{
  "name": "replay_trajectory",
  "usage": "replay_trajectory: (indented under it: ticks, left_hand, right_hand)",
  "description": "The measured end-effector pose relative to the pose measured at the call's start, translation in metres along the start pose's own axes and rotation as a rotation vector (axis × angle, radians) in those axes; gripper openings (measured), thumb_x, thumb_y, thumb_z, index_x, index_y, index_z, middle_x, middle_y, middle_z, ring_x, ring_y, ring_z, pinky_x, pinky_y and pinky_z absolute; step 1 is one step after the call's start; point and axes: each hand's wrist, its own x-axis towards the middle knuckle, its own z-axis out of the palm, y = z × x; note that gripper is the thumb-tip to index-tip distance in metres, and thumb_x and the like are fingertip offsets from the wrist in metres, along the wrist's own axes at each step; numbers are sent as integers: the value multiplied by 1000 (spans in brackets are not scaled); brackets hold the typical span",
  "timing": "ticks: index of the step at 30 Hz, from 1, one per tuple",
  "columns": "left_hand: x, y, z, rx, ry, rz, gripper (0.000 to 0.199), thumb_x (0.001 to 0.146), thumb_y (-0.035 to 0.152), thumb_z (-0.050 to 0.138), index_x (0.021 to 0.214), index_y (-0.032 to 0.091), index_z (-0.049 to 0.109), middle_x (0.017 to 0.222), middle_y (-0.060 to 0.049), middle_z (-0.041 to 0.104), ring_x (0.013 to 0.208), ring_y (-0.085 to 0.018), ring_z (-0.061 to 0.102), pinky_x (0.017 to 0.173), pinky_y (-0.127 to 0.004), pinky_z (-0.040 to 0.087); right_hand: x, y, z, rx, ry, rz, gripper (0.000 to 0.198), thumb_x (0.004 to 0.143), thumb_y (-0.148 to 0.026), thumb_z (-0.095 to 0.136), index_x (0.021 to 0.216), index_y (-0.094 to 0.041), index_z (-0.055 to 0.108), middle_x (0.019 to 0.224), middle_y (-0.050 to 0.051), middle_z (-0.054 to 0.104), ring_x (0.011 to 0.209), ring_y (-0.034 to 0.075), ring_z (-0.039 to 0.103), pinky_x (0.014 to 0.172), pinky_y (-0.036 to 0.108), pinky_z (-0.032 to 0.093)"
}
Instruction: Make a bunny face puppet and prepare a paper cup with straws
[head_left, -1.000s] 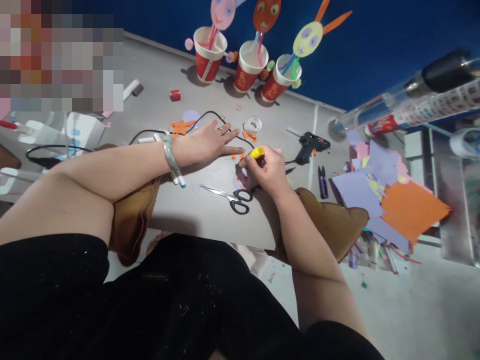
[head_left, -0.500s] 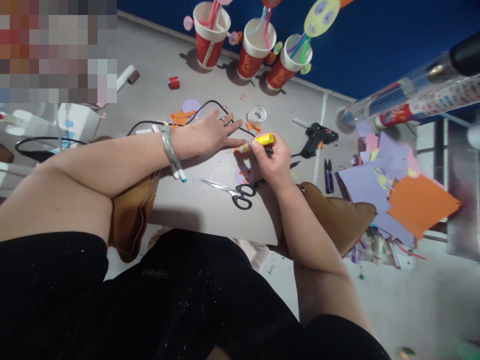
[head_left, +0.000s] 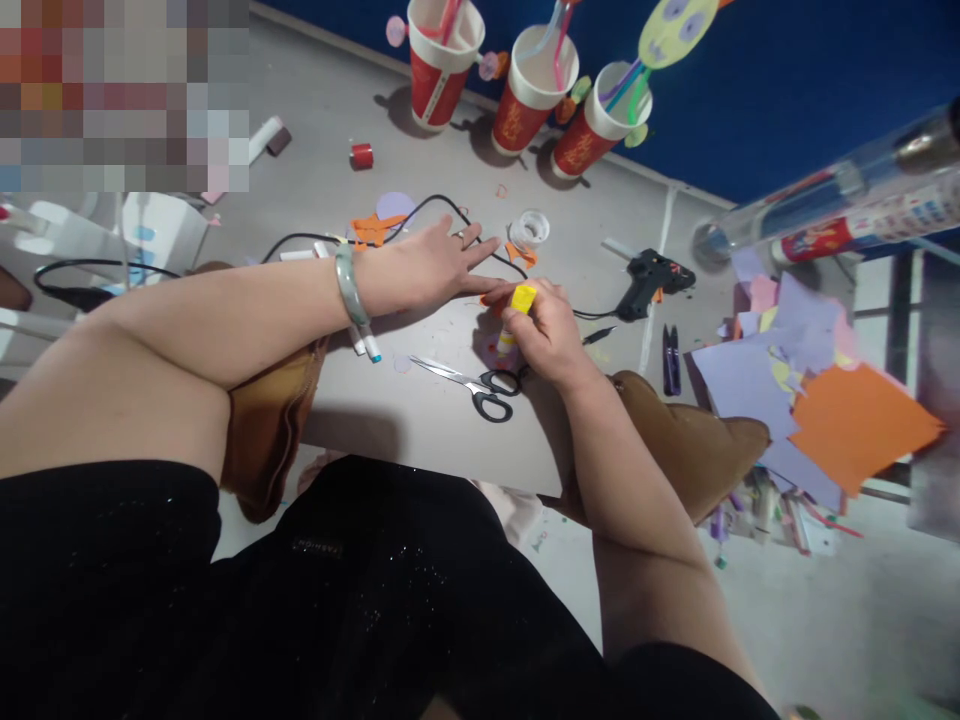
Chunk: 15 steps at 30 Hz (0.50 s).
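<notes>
My left hand (head_left: 431,262) lies over the table with its fingers spread, a bracelet on the wrist. Its index fingertip reaches a small piece of orange paper (head_left: 491,299), partly hidden by my right hand. Gripped in my right hand (head_left: 553,332) is a yellow glue stick (head_left: 523,299), held nearly upright with its pale end down. Beneath it a purple paper piece is mostly covered. Black-handled scissors (head_left: 491,405) lie partly spread just in front. White markers (head_left: 367,344) rest beside my left wrist.
Three red-and-white paper cups (head_left: 517,128) with straws stand at the back. A black glue gun (head_left: 646,283) and dark thread snips (head_left: 671,362) lie right. A tape roll (head_left: 529,230), a cable (head_left: 431,200) and orange scraps (head_left: 371,229) sit behind my hands. Coloured paper (head_left: 862,425) overhangs the right side.
My right hand has tipped the glue stick from nearly level to upright and lowered it toward the purple piece. My left hand stays spread; the whole view has shifted slightly.
</notes>
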Motion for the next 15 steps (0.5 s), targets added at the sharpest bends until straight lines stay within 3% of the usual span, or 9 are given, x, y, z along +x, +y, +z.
replay_trajectory:
  ticks: [8, 12, 15]
  left_hand:
    - [4, 0, 2, -85, 25, -26, 63, 100, 44, 55, 156, 20, 41, 169, -14, 28, 150, -42, 21, 116, -64, 21]
    - [2, 0, 1, -43, 8, -4, 59, 100, 33, 56, 157, 24, 40, 171, -13, 24, 151, -43, 21, 117, -64, 23]
    - [0, 2, -2, -23, -6, -7, 60, 102, 34, 52, 159, 20, 36, 171, -16, 22, 152, -44, 20, 118, -64, 23]
  right_hand:
    - [-2, 2, -2, 150, 5, 71, 51, 100, -64, 39, 83, -25, 67, 90, 6, 73, 88, 24, 66, 90, 46, 52]
    - [1, 1, -1, 48, 27, 20, 49, 99, -66, 41, 94, -27, 69, 97, 7, 74, 98, 28, 64, 99, 52, 46]
    - [2, 0, 0, 4, 6, 11, 47, 100, -64, 41, 97, -26, 69, 99, 7, 75, 102, 29, 63, 103, 54, 42]
